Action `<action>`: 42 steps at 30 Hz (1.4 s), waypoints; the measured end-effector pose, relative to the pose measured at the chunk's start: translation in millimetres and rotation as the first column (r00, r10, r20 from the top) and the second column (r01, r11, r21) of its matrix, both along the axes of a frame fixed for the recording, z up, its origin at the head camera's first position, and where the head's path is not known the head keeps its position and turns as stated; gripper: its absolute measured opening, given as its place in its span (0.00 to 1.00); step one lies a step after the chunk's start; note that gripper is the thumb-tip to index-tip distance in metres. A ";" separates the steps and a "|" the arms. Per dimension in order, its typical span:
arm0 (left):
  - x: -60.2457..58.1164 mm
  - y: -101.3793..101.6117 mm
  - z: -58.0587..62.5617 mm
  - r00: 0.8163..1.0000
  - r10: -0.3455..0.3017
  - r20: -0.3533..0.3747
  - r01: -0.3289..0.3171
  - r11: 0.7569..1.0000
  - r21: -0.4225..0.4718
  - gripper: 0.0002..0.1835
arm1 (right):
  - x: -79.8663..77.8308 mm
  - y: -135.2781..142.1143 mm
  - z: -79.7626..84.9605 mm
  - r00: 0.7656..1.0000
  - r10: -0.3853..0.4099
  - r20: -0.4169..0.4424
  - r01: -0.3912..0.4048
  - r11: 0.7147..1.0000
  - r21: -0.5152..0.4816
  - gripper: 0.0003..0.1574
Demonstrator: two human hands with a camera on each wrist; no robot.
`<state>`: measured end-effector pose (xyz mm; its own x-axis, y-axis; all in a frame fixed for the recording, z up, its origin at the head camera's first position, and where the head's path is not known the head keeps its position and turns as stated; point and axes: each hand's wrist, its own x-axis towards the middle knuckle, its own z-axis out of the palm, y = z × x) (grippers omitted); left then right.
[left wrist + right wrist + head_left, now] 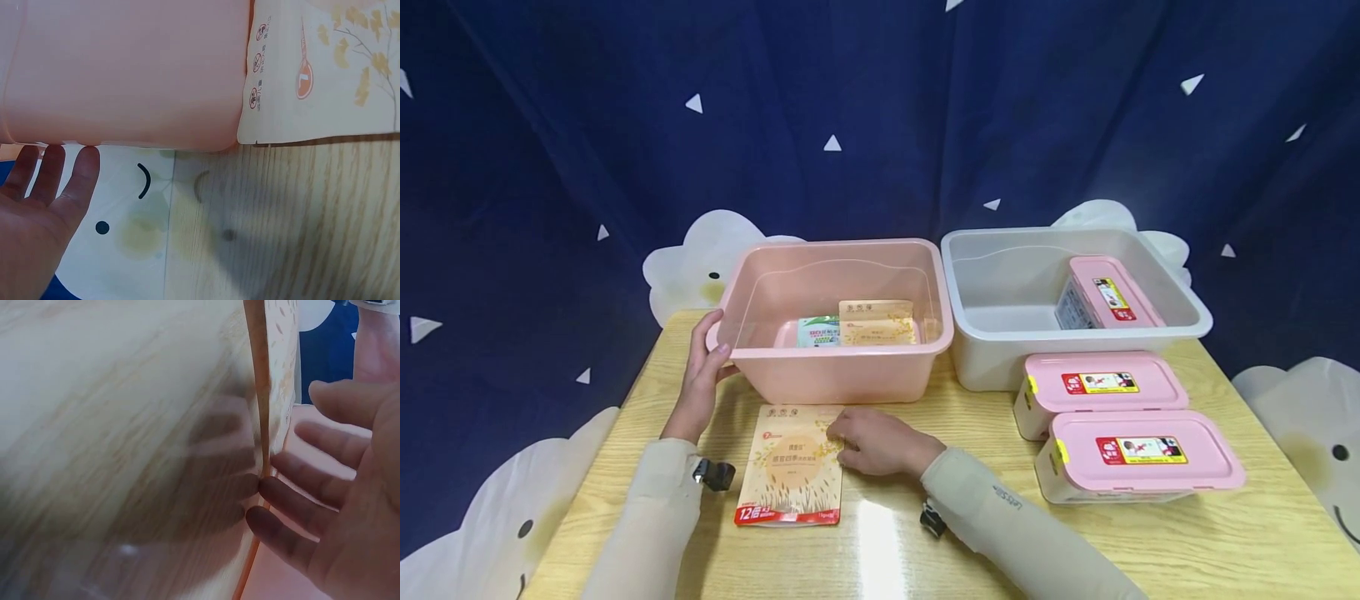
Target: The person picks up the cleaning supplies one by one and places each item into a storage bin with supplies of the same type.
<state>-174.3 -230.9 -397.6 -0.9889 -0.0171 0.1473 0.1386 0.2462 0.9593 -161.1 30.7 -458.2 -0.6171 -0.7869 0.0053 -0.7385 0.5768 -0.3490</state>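
Note:
My left hand point(698, 383) is at the left front corner of the pink bin point(835, 375), thumb by the front rim and fingers along the side. The left wrist view shows three extended fingertips point(87, 156) against the bin's outer wall. A flat beige pouch point(793, 467) with a red band and plant print lies in front of the bin. My right hand point(880, 442) is over the pouch's right edge. In the right wrist view its fingers point(294, 500) are spread and loosely bent, fingertips right at that edge, thumb apart.
Inside the pink bin lie another beige pouch point(876, 325) and a green-and-white packet point(817, 332). Right of it stands a grey-white bin point(1060, 354) holding a pink-lidded box point(1116, 292). Two more pink-lidded boxes point(1150, 492) sit in front, on the wooden table point(985, 467).

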 end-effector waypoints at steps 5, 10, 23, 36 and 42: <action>-0.5 0.3 -0.6 1.000 0.000 -0.003 0.000 1.000 0.011 0.28 | -1.3 -6.3 -1.2 0.993 -0.108 -0.038 0.110 0.992 0.061 0.27; -2.0 0.9 -0.7 1.000 -0.003 -0.005 0.003 1.000 0.023 0.28 | -6.2 -12.8 -1.3 0.975 -0.204 -0.088 0.215 0.967 0.135 0.26; -1.3 1.5 -0.3 0.999 -0.026 -0.031 0.027 0.999 0.025 0.28 | -12.0 -21.1 -6.2 0.932 -0.326 -0.159 0.354 0.913 0.204 0.14; -1.0 -0.6 -1.1 1.000 -0.018 -0.019 0.019 0.999 0.026 0.28 | -6.3 -26.9 -17.3 0.903 -0.361 -0.231 0.409 0.888 0.210 0.26; -1.4 -0.2 -0.5 1.000 -0.012 -0.011 0.013 1.000 0.019 0.28 | -8.7 -27.3 -16.2 0.905 -0.382 -0.189 0.414 0.892 0.180 0.21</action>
<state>-175.7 -231.1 -398.1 -0.9875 -0.0077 0.1576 0.1518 0.2259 0.9623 -169.8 3.4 -474.4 -0.8835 -0.4680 -0.0199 -0.4644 0.8806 -0.0937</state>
